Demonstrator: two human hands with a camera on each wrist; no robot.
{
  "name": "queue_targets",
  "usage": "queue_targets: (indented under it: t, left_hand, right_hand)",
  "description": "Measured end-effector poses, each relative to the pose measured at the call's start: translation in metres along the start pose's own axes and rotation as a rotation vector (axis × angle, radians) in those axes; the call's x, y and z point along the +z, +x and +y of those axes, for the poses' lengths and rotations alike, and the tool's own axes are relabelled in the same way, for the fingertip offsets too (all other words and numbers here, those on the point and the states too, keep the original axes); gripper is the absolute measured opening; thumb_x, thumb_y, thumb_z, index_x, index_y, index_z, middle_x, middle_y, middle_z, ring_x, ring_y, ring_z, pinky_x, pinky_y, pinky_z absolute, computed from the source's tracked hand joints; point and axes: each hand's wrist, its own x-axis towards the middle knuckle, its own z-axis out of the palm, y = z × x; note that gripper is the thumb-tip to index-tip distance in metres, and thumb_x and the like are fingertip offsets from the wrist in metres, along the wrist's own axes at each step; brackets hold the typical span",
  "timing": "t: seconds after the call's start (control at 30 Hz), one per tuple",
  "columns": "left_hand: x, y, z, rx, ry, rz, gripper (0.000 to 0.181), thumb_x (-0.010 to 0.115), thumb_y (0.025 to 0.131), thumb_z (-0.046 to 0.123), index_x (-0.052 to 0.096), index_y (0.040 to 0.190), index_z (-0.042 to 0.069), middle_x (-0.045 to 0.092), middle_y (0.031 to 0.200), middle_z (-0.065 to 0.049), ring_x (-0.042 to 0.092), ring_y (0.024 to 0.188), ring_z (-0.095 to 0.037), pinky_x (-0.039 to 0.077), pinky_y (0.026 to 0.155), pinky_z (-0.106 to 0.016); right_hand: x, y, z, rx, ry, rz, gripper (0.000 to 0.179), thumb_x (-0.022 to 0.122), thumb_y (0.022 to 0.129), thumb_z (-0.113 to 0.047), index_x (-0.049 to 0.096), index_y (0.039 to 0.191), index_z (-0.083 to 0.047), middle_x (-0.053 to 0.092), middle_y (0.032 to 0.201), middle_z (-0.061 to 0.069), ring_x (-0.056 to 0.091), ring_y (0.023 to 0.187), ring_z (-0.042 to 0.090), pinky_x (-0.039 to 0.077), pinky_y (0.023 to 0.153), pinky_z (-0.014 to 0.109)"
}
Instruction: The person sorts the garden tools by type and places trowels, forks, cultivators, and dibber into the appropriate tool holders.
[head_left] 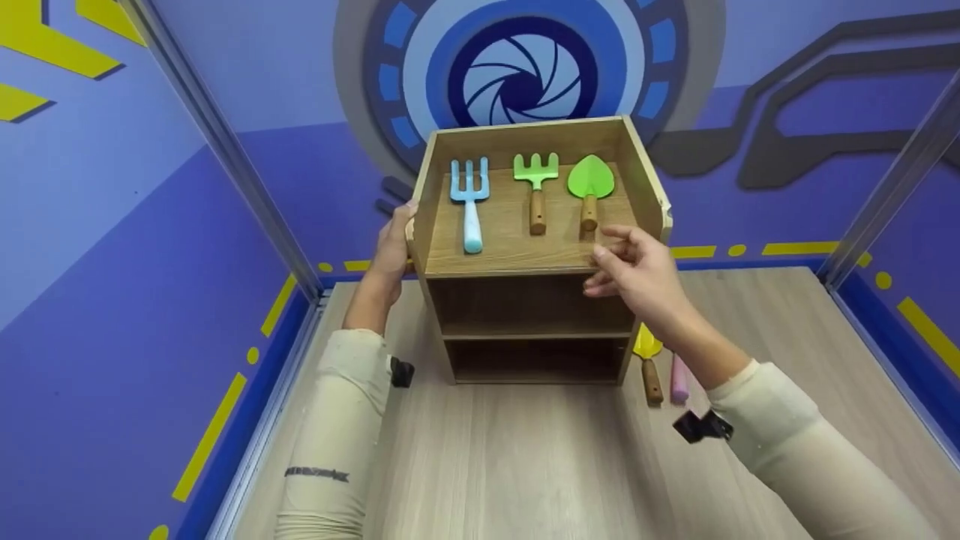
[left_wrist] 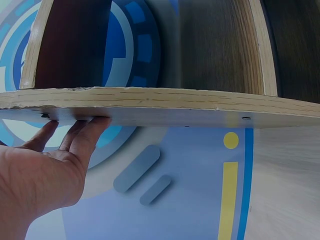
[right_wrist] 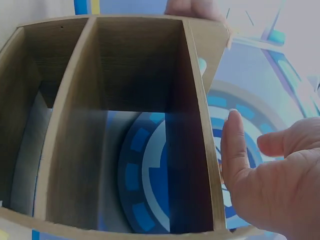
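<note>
A small wooden shelf [head_left: 529, 271] stands on the floor. On its top lie a light blue fork [head_left: 471, 217], a green rake with a brown handle [head_left: 538, 211] and a green trowel [head_left: 591, 184]. My left hand [head_left: 391, 244] touches the outside of the shelf's left side panel; the left wrist view shows its fingertips [left_wrist: 95, 124] against that panel. In front of the top board, just below the trowel's handle, is my right hand [head_left: 637, 274], its fingers loosely bent and holding nothing. The right wrist view shows that hand [right_wrist: 275, 180] beside the board's edge.
A yellow trowel [head_left: 651, 371] and a pink-handled tool [head_left: 679, 379], partly hidden by the right arm, lie on the floor right of the shelf. Blue printed walls [head_left: 300, 172] enclose the back and sides. Two lower compartments [head_left: 536, 360] face forward.
</note>
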Motion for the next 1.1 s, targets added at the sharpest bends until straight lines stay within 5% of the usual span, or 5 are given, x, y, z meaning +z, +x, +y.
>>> queue_targets:
  t: [0.3, 0.63, 0.9, 1.1]
  left_hand:
    - [0.001, 0.002, 0.000, -0.002, 0.010, -0.003, 0.073, 0.036, 0.105, 0.056, 0.035, 0.168, 0.019, 0.029, 0.178, -0.005, 0.024, 0.164, -0.026, 0.019, 0.134, -0.052]
    - [-0.001, 0.001, -0.001, -0.003, 0.016, 0.010, 0.072, 0.036, 0.105, 0.056, 0.038, 0.167, 0.020, 0.032, 0.177, -0.005, 0.027, 0.162, -0.026, 0.019, 0.133, -0.052]
    - [-0.002, 0.002, -0.002, 0.001, 0.015, 0.010, 0.072, 0.037, 0.103, 0.056, 0.039, 0.167, 0.021, 0.034, 0.176, -0.005, 0.029, 0.161, -0.026, 0.020, 0.133, -0.053]
    - [0.000, 0.002, -0.001, 0.011, 0.017, 0.006, 0.073, 0.037, 0.102, 0.056, 0.040, 0.166, 0.021, 0.034, 0.175, -0.005, 0.029, 0.161, -0.026, 0.020, 0.133, -0.052]
  right_hand:
    - [-0.031, -0.044, 0.016, -0.053, -0.104, -0.072, 0.036, 0.059, 0.110, -0.020, 0.062, 0.130, 0.010, 0.074, 0.093, 0.003, 0.075, 0.074, 0.017, 0.066, 0.071, 0.034]
    - [-0.099, -0.057, 0.048, -0.065, -0.126, 0.012, 0.022, 0.056, 0.111, -0.021, 0.071, 0.119, -0.007, 0.076, 0.088, -0.002, 0.077, 0.075, 0.015, 0.065, 0.069, 0.031]
    - [-0.135, -0.058, 0.080, 0.024, -0.047, 0.057, 0.020, 0.060, 0.109, -0.027, 0.071, 0.118, -0.013, 0.075, 0.091, 0.001, 0.077, 0.078, 0.013, 0.064, 0.071, 0.028]
    - [-0.142, -0.065, 0.099, 0.112, -0.184, 0.064, 0.035, 0.057, 0.110, -0.038, 0.065, 0.126, -0.008, 0.072, 0.094, -0.005, 0.077, 0.083, 0.011, 0.065, 0.076, 0.028]
